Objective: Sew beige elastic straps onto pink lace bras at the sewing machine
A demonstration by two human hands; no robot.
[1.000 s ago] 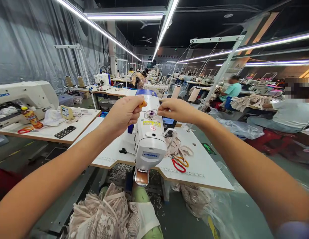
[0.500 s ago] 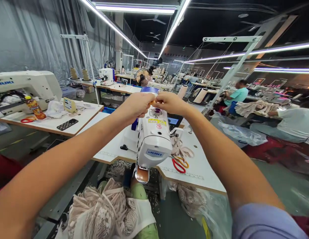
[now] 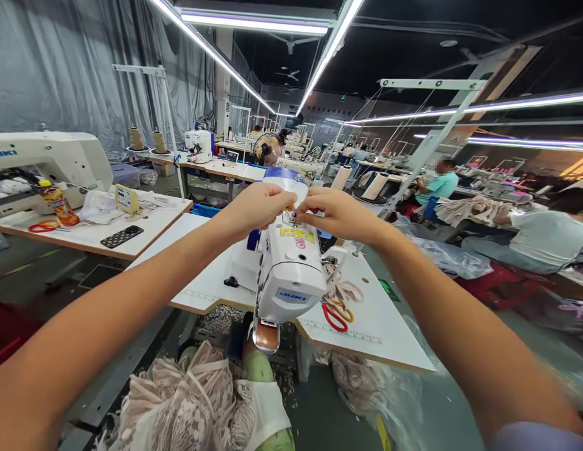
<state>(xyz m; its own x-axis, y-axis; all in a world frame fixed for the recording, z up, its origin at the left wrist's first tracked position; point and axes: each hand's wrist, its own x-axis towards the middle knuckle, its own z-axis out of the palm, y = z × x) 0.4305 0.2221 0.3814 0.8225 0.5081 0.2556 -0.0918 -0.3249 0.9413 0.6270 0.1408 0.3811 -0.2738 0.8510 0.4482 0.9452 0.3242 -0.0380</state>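
Observation:
Both hands meet above the far end of a white JUKI sewing machine (image 3: 294, 269). My left hand (image 3: 258, 207) is closed in a pinch, with a tiny orange-yellow bit showing at its fingertips. My right hand (image 3: 341, 213) has its thumb and fingers drawn together just over the small metal fittings on the machine's top. Whatever is between the fingers is too small to make out. Red- and orange-handled scissors (image 3: 336, 315) lie right of the machine head, beside beige fabric strips (image 3: 342, 289). A heap of beige lace pieces (image 3: 192, 401) rests on my lap.
On the left table (image 3: 126, 245) are a phone (image 3: 122, 236), a drink bottle (image 3: 59, 203) and red scissors (image 3: 44, 225). Thread cones (image 3: 377, 186) stand behind the machine. A thread stand (image 3: 432, 138) rises at right. Two people sit further right, near beige fabric.
My hands have come slightly lower and apart at the fingertips, the right one shifting right over the machine's top. The view has turned slightly.

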